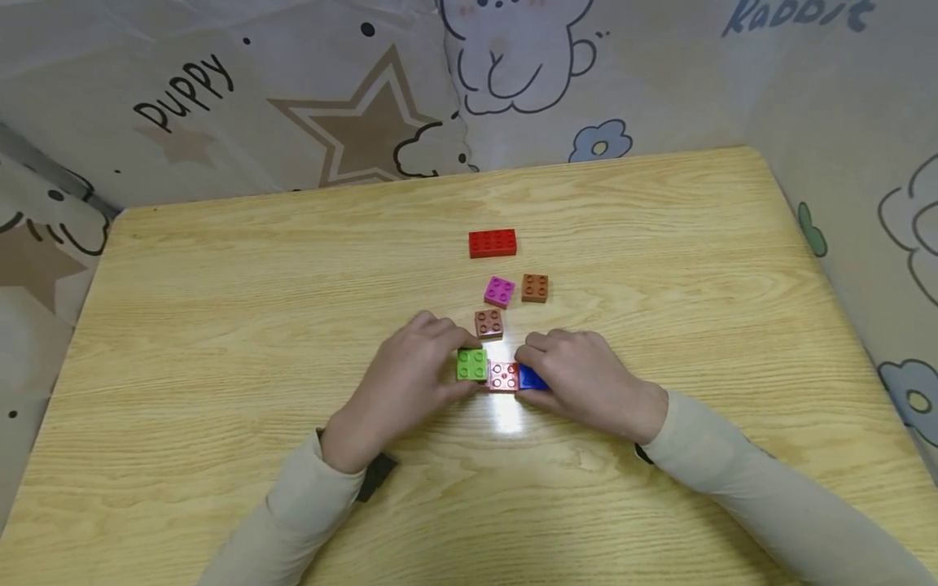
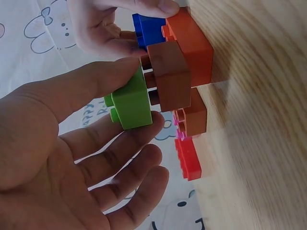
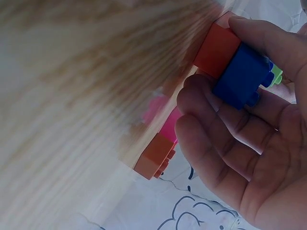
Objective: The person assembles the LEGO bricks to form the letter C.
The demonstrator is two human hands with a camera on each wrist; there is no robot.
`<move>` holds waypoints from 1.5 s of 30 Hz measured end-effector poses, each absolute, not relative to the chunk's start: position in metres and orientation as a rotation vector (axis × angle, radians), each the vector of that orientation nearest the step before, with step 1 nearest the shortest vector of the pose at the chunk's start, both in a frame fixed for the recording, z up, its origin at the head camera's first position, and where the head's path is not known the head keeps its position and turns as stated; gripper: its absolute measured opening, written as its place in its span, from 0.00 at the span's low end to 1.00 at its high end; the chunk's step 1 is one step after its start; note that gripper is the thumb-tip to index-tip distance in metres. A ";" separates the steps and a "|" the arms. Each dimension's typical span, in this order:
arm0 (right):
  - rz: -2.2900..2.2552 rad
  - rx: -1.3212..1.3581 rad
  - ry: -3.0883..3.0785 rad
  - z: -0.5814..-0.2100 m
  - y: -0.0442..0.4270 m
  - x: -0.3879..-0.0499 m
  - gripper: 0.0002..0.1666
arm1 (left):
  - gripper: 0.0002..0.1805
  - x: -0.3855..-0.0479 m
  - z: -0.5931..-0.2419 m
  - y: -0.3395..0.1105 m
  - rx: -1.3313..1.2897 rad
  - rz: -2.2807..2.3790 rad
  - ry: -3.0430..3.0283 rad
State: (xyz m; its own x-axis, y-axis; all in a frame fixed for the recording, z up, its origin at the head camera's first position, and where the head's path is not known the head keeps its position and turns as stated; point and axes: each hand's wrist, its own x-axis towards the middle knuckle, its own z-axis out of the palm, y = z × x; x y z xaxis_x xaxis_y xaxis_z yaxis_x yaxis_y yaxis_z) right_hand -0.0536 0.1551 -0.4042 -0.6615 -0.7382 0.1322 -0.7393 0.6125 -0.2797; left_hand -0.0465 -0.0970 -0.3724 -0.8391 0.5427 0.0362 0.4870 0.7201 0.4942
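My left hand has thumb and fingers pinching the green brick, other fingers loosely bent, while my right hand grips the blue brick between thumb and fingers. Green's studs point up, and brown studs show right beneath it, so it isn't pressed flat onto that dark brown brick. Can't tell whether the brown touches the orange brick beside it. Orange is on the wooden table, long axis running left-right in front of me, blue on its right end, studs up too. Everything's glossy plastic; green and blue look squarish, orange's exposed studs are glare-washed.
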 end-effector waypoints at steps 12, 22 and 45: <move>0.502 1.296 -2.824 -0.407 0.153 -0.053 0.18 | 0.24 -0.043 -0.375 -0.097 0.887 0.700 2.819; 0.486 1.299 -2.834 -0.406 0.152 -0.054 0.19 | 0.23 -0.045 -0.372 -0.094 0.980 0.606 2.857; 0.509 1.285 -2.847 -0.404 0.154 -0.053 0.19 | 0.18 -0.049 -0.369 -0.082 1.122 0.212 2.895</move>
